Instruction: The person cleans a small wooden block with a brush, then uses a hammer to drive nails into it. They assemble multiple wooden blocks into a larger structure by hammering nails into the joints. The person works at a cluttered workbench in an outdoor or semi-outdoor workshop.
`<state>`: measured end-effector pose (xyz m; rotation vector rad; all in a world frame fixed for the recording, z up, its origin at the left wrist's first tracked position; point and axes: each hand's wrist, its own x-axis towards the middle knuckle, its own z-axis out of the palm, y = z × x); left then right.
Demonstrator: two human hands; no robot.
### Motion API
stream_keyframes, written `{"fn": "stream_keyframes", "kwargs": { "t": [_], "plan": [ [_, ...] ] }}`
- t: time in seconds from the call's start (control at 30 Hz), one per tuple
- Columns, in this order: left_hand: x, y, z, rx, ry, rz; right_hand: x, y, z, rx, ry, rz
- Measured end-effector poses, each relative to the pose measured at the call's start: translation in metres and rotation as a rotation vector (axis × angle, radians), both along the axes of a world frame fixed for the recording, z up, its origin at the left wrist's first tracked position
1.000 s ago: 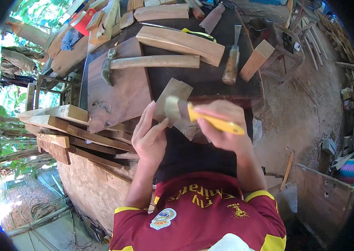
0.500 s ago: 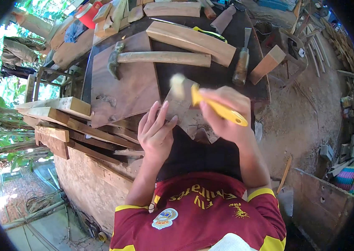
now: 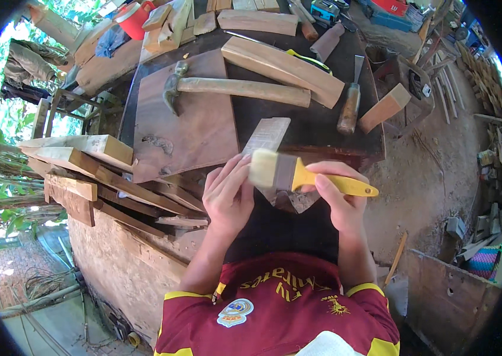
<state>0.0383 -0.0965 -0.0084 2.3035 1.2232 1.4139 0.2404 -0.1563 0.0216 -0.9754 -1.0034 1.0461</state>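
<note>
My right hand (image 3: 345, 199) grips the yellow handle of a flat paintbrush (image 3: 285, 172). The brush lies nearly level, its pale bristles pointing left and, in this view, overlapping the fingertips of my left hand (image 3: 229, 193). That hand is closed round the near end of a thin, flat, greyish wooden piece (image 3: 267, 134), which slants up over the near edge of the dark table (image 3: 251, 110). Bristles and fingers hide its lower part. Whether the bristles touch the piece I cannot tell.
A claw hammer (image 3: 242, 88) rests across a brown board (image 3: 188, 127). Beyond it lies a thick wooden block (image 3: 283, 68). A chisel (image 3: 350, 104) lies at the table's right, beside another upright-looking block (image 3: 386, 108). Stacked timber (image 3: 108, 178) juts out on the left.
The paintbrush has come down from above the piece to my left fingers, its bristles now pointing left. My left fingers have closed in. The whole view has shifted slightly.
</note>
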Motion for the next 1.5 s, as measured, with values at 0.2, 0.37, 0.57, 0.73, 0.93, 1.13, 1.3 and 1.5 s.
{"fn": "stream_keyframes", "kwargs": {
  "t": [0.2, 0.37, 0.57, 0.73, 0.93, 1.13, 1.3, 1.5],
  "plan": [
    [0.006, -0.007, 0.005, -0.358, -0.373, 0.03, 0.01, 0.01, -0.015, 0.23, -0.441, -0.351],
    [0.001, -0.005, 0.009, -0.78, -0.81, -0.138, 0.016, 0.01, -0.014, 0.362, -0.622, -0.248],
    [-0.002, -0.005, 0.017, -0.878, -0.967, -0.117, 0.006, -0.004, 0.008, 0.375, -0.593, -0.304],
    [-0.003, 0.002, 0.014, -0.98, -1.136, -0.271, 0.019, -0.008, 0.002, 0.238, -0.543, -0.496],
    [0.003, 0.006, 0.021, -1.277, -1.383, -0.388, 0.015, -0.001, 0.015, 0.576, -0.696, -0.159],
    [0.0, 0.001, 0.023, -1.285, -1.224, -0.422, 0.024, -0.016, 0.017, 0.56, -0.387, -0.19],
    [0.014, -0.005, 0.031, -1.114, -0.995, -0.363, 0.037, -0.009, 0.013, 0.279, -0.747, -0.627],
    [0.02, -0.01, 0.028, -0.964, -0.721, -0.403, 0.033, -0.008, 0.02, 0.427, -0.736, -0.389]
  ]
}}
